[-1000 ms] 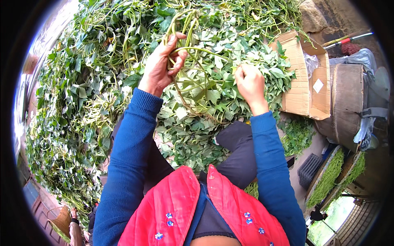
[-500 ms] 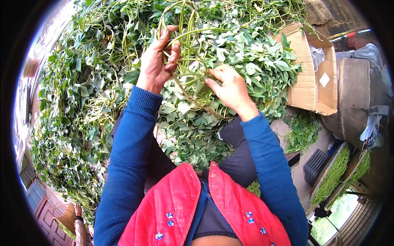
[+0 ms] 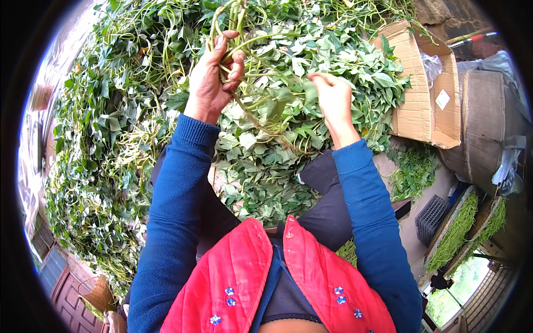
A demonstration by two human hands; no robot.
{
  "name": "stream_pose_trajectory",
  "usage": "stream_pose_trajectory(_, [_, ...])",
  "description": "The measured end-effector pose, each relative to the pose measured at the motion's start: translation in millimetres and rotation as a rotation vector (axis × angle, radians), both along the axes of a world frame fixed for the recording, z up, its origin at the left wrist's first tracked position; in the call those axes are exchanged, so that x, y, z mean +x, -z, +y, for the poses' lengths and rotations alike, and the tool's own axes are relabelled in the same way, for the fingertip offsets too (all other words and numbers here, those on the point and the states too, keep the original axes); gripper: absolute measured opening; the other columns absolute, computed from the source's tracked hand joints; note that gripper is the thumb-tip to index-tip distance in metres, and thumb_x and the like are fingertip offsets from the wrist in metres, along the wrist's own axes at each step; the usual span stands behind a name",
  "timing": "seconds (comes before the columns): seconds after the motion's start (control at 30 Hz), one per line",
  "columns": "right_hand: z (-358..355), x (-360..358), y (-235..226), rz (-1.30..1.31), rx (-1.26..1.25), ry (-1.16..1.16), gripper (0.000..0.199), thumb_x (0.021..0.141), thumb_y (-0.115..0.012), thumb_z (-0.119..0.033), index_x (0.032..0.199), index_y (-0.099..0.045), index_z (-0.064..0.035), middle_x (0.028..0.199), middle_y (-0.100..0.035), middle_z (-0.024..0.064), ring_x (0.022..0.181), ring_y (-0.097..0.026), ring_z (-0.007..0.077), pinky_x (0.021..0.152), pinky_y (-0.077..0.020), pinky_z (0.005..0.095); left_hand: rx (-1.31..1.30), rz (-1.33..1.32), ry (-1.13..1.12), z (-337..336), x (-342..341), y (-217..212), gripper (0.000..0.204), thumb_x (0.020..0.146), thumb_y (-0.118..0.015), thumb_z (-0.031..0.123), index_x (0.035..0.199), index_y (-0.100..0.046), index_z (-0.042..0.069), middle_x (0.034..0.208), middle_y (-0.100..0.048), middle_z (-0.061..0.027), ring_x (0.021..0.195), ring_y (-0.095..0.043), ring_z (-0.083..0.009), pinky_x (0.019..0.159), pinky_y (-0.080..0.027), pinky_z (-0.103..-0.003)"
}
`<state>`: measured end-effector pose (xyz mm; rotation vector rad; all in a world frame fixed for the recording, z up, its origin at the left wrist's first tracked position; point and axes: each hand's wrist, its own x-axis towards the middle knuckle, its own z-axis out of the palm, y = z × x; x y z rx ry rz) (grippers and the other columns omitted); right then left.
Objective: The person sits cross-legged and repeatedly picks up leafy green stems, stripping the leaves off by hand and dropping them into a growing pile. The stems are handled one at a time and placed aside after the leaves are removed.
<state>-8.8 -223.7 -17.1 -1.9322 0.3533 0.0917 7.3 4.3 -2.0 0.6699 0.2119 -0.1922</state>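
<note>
A great heap of leafy green vines point(image 3: 127, 127) covered the ground ahead of the seated person, running up to an open cardboard box point(image 3: 425, 89) at its right edge. The left hand point(image 3: 214, 77) was closed around a bunch of stems point(image 3: 233, 22), held upright above the heap's middle. The right hand point(image 3: 333, 94) pinched a leaf (fingertips together) just beside it. The stems looked light, limp and easily bruised; best gripped low, where they are toughest.

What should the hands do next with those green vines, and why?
Probably the right hand should pinch off the leaf it touches. The left hand already grips a bunch of green stems upright, and leaves hang from them under the right fingertips.
</note>
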Motion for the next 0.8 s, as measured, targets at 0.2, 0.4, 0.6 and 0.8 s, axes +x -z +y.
stream_pose_trajectory(0.2, [-22.5, 0.1, 16.4, -0.243, -0.439, -0.326, 0.031, 0.077, -0.066, -0.014, 0.106, -0.066, -0.004, 0.122, -0.054, 0.0151, 0.115, -0.049, 0.0249, 0.1, -0.0363, 0.0364, -0.133, -0.09, 0.03, 18.5, 7.3, 9.9, 0.029, 0.098, -0.041, 0.031, 0.118, -0.046, 0.011, 0.074, -0.054, -0.0053, 0.044, -0.04, -0.0072, 0.034, -0.026, -0.018])
stream_pose_trajectory(0.4, [19.9, -19.3, 11.6, -0.026, 0.204, -0.539, 0.044, 0.078, -0.073, -0.013, 0.118, -0.056, -0.002, 0.114, -0.058, 0.0039, 0.107, -0.054, 0.0138, 0.094, -0.0407, 0.0306, -0.142, -0.092, 0.037, 17.5, 5.4, 9.4, 0.029, 0.098, -0.041, 0.031, 0.118, -0.046, 0.011, 0.074, -0.053, -0.0057, 0.045, -0.039, -0.0073, 0.035, -0.026, -0.018])
stream_pose_trajectory(0.6, [17.2, -16.5, 12.9, 0.088, 0.047, -0.531, 0.018, 0.083, -0.065, -0.01, 0.098, -0.066, -0.0003, 0.09, -0.063, 0.0032, 0.082, -0.057, 0.009, 0.076, -0.0457, 0.0238, -0.102, -0.094, -0.004, 19.9, 6.1, 8.8, 0.031, 0.097, -0.042, 0.031, 0.118, -0.047, 0.009, 0.074, -0.055, -0.0066, 0.044, -0.04, -0.0071, 0.035, -0.026, -0.018])
stream_pose_trajectory(0.8, [10.8, -9.4, 24.8, 0.08, 0.224, 0.013, 0.015, 0.083, -0.059, -0.009, 0.089, -0.066, 0.0029, 0.082, -0.062, 0.0027, 0.073, -0.053, 0.0074, 0.066, -0.0418, 0.0208, -0.026, -0.082, 0.017, 6.4, 0.2, 2.3, 0.031, 0.097, -0.042, 0.031, 0.119, -0.047, 0.009, 0.068, -0.054, -0.0028, 0.041, -0.037, -0.0058, 0.034, -0.025, -0.017])
